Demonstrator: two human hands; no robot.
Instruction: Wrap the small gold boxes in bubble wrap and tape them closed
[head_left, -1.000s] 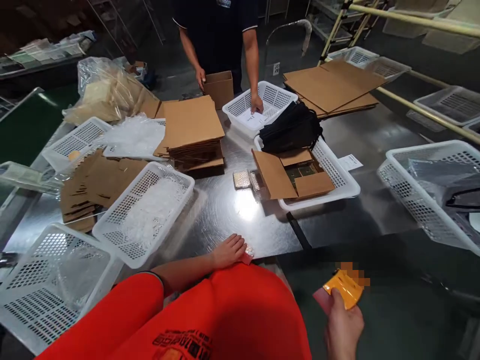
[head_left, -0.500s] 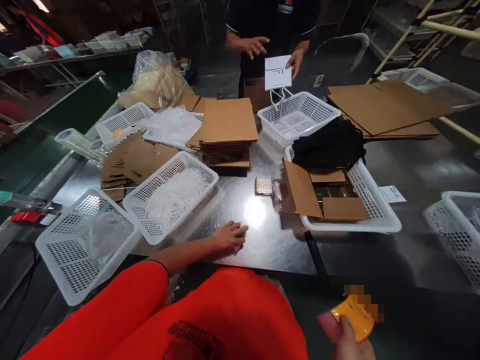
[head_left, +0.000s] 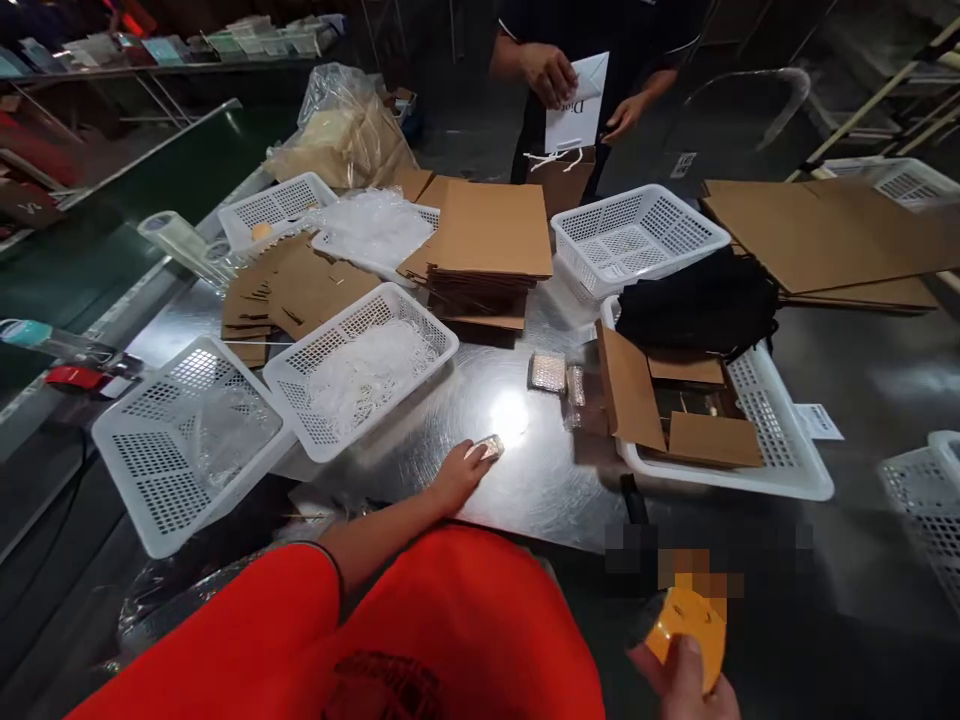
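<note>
My left hand point(head_left: 459, 474) rests on the shiny metal table point(head_left: 525, 470) and pinches a small clear-wrapped packet point(head_left: 490, 447) at its fingertips. Low at the right, my right hand point(head_left: 690, 683) grips a flat orange object point(head_left: 688, 622), partly blurred. Two similar small packets point(head_left: 548, 371) lie on the table further ahead, beside a white basket point(head_left: 780, 478) with an open cardboard box point(head_left: 679, 405) in it. My red sleeves fill the bottom of the view.
White baskets point(head_left: 187, 440) with clear plastic stand at the left. A stack of flat cardboard point(head_left: 491, 240) sits mid-table, with larger sheets point(head_left: 825, 240) at the right and a black bundle point(head_left: 697, 305). Across the table a person holds a white paper bag point(head_left: 577, 100).
My left hand has slid forward and picked up a small packet. The view has swung left and up. The person opposite has lifted the white bag closer to the body.
</note>
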